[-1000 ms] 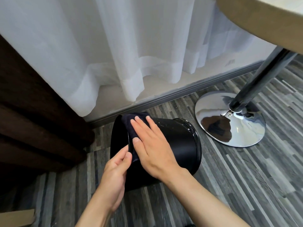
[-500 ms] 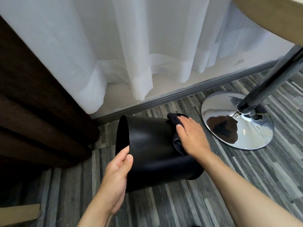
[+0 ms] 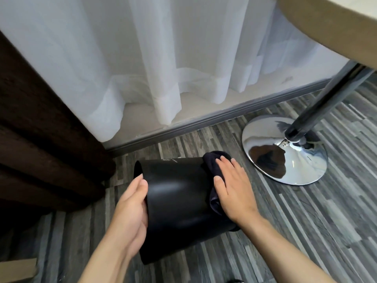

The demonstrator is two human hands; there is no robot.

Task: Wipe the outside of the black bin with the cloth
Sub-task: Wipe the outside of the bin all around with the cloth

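In the head view, the black bin [image 3: 179, 201] lies tipped on its side on the grey plank floor [image 3: 306, 231], just in front of the grey skirting board [image 3: 204, 123] that edges the floor. Its open mouth faces left, toward the dark brown curtain [image 3: 40, 139]. The left hand [image 3: 130, 217] grips the bin at the near part of the rim, thumb on the outer wall and the fingers [image 3: 138, 179] hooked over the edge into the opening. The right hand [image 3: 232, 190] lies flat, fingers stretched out and not curled, pressing the dark cloth [image 3: 212, 166] against the right end of the bin's outer wall. The cloth is bunched there; part of it shows beyond the fingertips and part hangs below the palm against the bin. A faint round mark shows on the bin's wall on its far side.

To the right of the bin, near but apart, stands a polished chrome base [image 3: 285, 152] with a dark pole [image 3: 326, 99] rising to a beige worktop [image 3: 336, 27] at the upper right. White sheer curtains [image 3: 163, 68] hang behind the skirting board.
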